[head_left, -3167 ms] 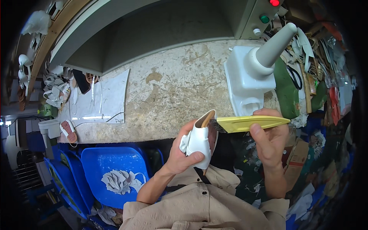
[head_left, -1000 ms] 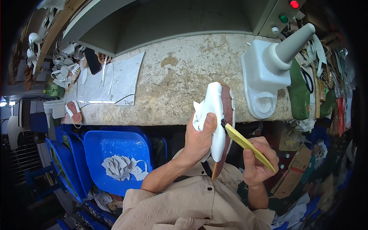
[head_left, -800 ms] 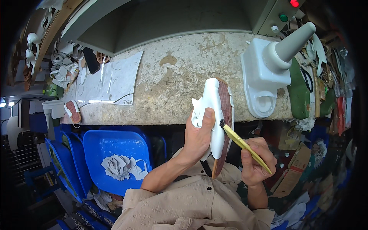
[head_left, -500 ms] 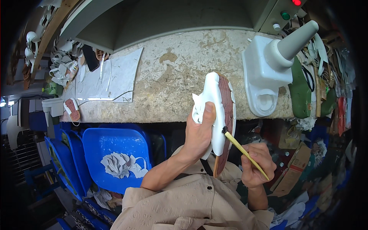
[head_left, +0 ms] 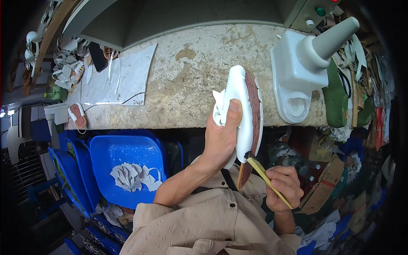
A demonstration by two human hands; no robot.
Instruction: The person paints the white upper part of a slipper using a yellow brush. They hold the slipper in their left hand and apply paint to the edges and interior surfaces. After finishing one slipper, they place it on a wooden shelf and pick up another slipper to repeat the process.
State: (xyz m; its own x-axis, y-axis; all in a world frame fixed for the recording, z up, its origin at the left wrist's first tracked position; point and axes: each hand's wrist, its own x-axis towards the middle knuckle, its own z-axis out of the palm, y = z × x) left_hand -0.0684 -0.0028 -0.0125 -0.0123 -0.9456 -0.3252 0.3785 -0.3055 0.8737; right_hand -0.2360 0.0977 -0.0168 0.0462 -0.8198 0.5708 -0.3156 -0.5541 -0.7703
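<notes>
My left hand is wrapped round a white shoe upper, thumb on its side, holding it tilted up over the bench's front edge. A reddish-brown insole board with a checked pattern runs along the shoe's right side, white edging folded around it. My right hand pinches a small brush by its yellowish handle. The dark bristles touch the seam between the white upper and the insole near the shoe's lower end. A brown pointed piece sticks out below that end.
On the worn bench a white plastic container with a grey cone stands right. A white sheet and a small sandal-like piece lie left. Below, a blue tub holds white scraps. A cardboard box is low right.
The brush has moved down along the seam to the shoe's lower end, with my right hand. My left hand still holds the shoe, tilted slightly differently. The whole view has shifted a little.
</notes>
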